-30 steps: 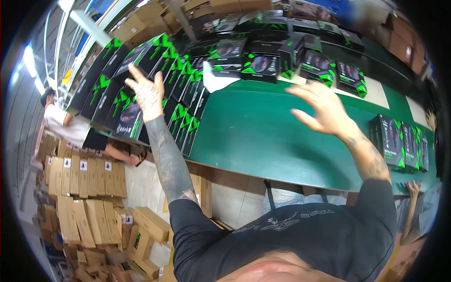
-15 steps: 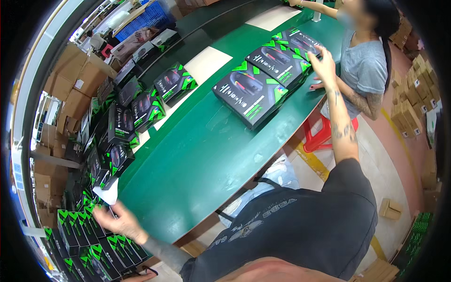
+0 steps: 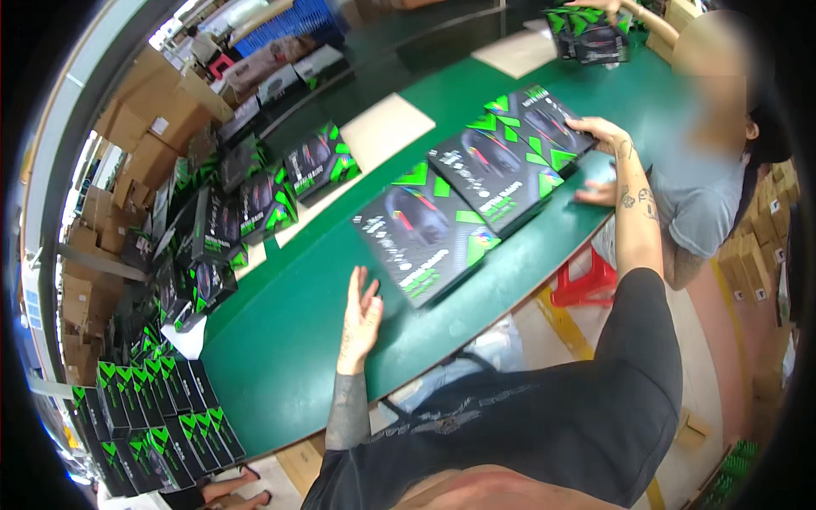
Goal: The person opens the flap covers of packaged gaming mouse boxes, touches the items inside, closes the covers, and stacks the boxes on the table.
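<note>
Three flat black-and-green mouse boxes lie in a slanting row on the green table: a near box, a middle box and a far box. My right hand grips the far box at its right end, fingers bent over the edge. My left hand is raised over the table just left of the near box, fingers apart and holding nothing. A small gap of green tabletop separates it from that box.
A co-worker in a grey shirt sits at right, one hand by the table edge. Another mouse box is held at the far end. Piled boxes line the left, with stacked boxes below. A red stool stands by the edge.
The row of boxes has slid left and toward me, with my right hand now on its far end. My left hand has swung right from beside the piled boxes toward the near box.
</note>
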Demonstrator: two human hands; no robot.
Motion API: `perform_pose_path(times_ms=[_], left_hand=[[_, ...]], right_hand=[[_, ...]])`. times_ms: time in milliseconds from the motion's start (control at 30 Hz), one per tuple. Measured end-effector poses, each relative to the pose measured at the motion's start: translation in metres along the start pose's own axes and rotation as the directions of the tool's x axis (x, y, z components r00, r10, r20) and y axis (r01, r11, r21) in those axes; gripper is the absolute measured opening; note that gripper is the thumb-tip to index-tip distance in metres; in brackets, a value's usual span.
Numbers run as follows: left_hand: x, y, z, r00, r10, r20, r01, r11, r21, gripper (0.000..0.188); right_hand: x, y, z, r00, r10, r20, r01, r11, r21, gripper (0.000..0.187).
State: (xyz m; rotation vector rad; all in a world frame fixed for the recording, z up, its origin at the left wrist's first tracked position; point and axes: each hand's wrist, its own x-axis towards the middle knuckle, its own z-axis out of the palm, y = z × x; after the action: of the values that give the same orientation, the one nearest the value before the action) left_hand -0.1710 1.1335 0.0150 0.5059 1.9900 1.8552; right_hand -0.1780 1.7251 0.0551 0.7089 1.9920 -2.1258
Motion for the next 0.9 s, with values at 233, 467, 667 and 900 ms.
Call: perform_pose_path(times_ms=[233,467,667,900], left_hand=[[-0.086,-0.003,-0.095,0.836,-0.093,-0.541,-0.187,0.878,-0.44,0.058],[-0.14,-0.005,-0.164,0.787,-0.154,-0.597,-0.178,0.87,-0.46,0.039],[-0.12,0.087,-0.103,0.795,0.455,-0.401,0.126,0.524,0.843,0.054],[-0.053,0.093,-0.04,0.979,0.183,0.085,-0.103,0.089,0.991,0.09]], right_hand=[[-0.066,0.048,0.195,0.941,-0.314,0.124,0.338,0.873,-0.352,0.048],[-0.103,0.071,0.276,0.763,-0.646,0.014,0.575,0.669,-0.472,0.05],[-0.124,0.051,0.298,0.61,-0.79,0.051,0.521,0.352,-0.777,0.049],[-0.147,0.01,0.326,0.713,-0.661,-0.234,0.701,0.676,0.225,0.032]])
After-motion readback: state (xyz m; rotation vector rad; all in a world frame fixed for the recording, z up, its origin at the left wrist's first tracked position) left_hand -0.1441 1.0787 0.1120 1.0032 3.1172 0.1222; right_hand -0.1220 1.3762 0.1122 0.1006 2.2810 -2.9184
